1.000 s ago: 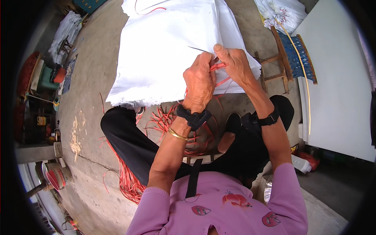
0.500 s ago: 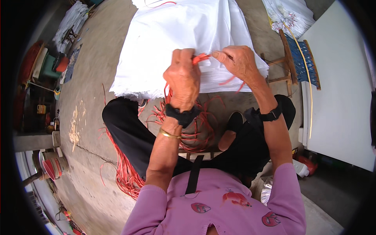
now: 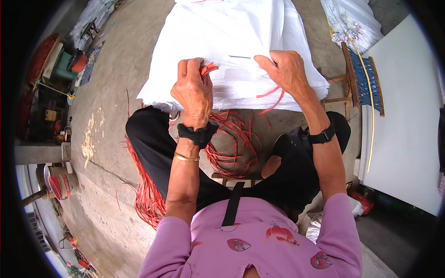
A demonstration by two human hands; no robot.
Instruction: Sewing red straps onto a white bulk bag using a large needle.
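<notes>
My left hand (image 3: 192, 90) is closed round a small bunch of red plastic strips (image 3: 209, 69), whose ends stick out past the thumb. To its right, my right hand (image 3: 285, 72) pinches with thumb and fingers, and a red strip (image 3: 272, 96) trails below it. A thin dark sliver (image 3: 240, 57), perhaps a needle, lies in line with my right thumb tip; whether I hold it is unclear. Both hands are over a tall stack of white woven sheets (image 3: 218, 32), which look like sacks. Between my legs hangs a loose coil of red strips (image 3: 236, 153).
A thick bundle of red strips (image 3: 147, 201) lies beside my left leg. Right of the stack stands a wooden seat with blue webbing (image 3: 364, 78), a pale cane (image 3: 371, 120) leaning across it. A large white panel (image 3: 408, 120) is farther right. Buckets (image 3: 62, 183) stand at left.
My hands have moved apart. The left one has shifted left with the bunch of red strips, away from my right thumb. The thin dark sliver now shows between them.
</notes>
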